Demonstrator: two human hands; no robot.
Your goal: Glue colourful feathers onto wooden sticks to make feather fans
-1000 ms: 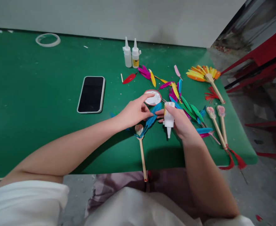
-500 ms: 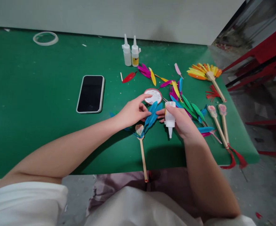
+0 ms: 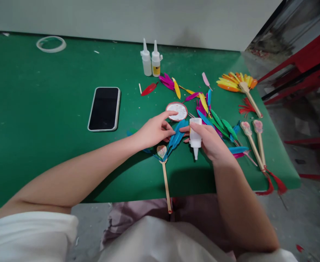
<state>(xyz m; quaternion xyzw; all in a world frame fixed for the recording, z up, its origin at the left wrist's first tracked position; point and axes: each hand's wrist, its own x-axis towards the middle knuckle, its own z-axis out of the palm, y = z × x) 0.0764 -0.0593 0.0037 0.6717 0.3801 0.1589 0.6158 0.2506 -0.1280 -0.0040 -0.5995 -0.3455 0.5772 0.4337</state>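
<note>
My right hand (image 3: 210, 142) is closed round a small white glue bottle (image 3: 194, 136) held upside down, nozzle pointing toward me just above the green table (image 3: 39, 109). My left hand (image 3: 154, 131) rests on a fan of blue feathers (image 3: 176, 136), fingers pressing them and the forefinger stretched toward a round red-rimmed lid (image 3: 176, 111). The feathers are fixed to the head of a wooden stick (image 3: 165, 182) that runs over the table's near edge.
A black phone (image 3: 104, 108) lies left of my hands. Two glue bottles (image 3: 150, 62) stand at the back, a tape ring (image 3: 51, 44) far left. Loose coloured feathers (image 3: 217, 123), two bare sticks (image 3: 254, 143) and a finished orange-yellow fan (image 3: 237, 83) lie to the right.
Both hands have barely moved; the left fingers shifted slightly on the blue feathers, and the view drifted a little.
</note>
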